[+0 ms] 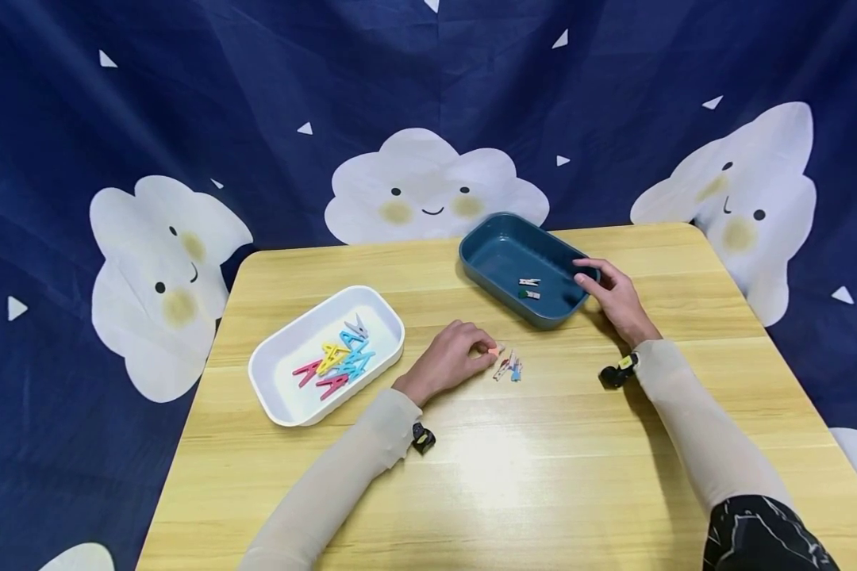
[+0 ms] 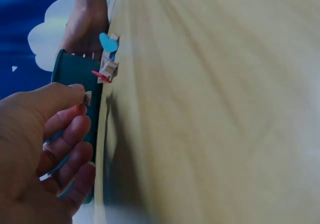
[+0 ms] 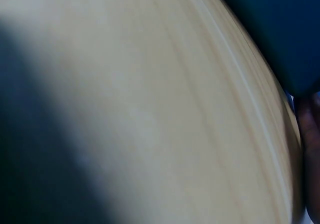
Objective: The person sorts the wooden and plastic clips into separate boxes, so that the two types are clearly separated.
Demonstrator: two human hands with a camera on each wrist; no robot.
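My left hand (image 1: 454, 361) pinches a small wooden clothespin with an orange decoration (image 1: 497, 350) between thumb and forefinger, just above the table. In the left wrist view, only the pale end of this clothespin (image 2: 88, 98) and a bit of orange show at the fingertips. Beside it on the table lie a few more mini clothespins (image 1: 503, 368), one with a blue heart (image 2: 108, 42) and one with a red piece. My right hand (image 1: 620, 304) grips the right end of a dark teal box (image 1: 500, 297) by its rim. Two mini clothespins (image 1: 529, 282) lie inside that box.
Left of my left hand stands a white box (image 1: 274, 396) with several larger plastic clothespins (image 1: 334, 358) in red, yellow, blue and grey. Everything rests on a light wooden table (image 1: 543, 476). A dark blue cloth with clouds (image 1: 436, 190) hangs behind the far edge.
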